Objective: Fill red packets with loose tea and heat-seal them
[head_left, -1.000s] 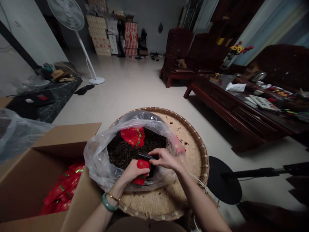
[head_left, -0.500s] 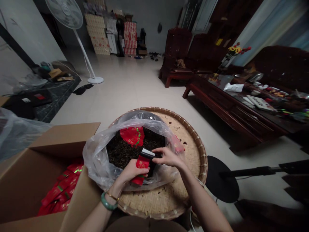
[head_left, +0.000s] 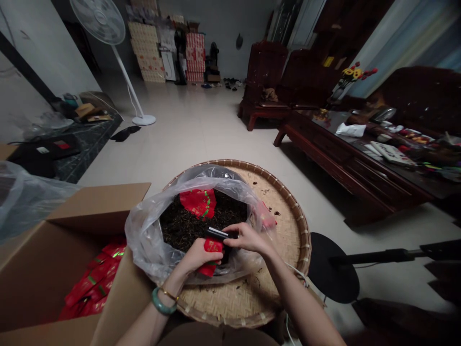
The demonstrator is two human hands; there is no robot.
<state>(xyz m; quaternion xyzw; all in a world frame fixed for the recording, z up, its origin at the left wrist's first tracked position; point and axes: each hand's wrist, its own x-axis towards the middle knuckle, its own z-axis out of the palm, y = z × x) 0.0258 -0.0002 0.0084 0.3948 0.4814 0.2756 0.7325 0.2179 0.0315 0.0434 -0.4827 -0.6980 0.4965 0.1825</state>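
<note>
Now I've turned the black device (head_left: 216, 236), narrowing its pale strip (head_left: 218, 232); my right hand (head_left: 244, 237) pinches it just beyond my left hand (head_left: 198, 254), which clasps the red packet (head_left: 213, 246), seemingly working its top.

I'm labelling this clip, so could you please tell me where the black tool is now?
In the head view, the black tool is below centre, in the right hand, at the upper end of the red packet in the left hand.
</note>
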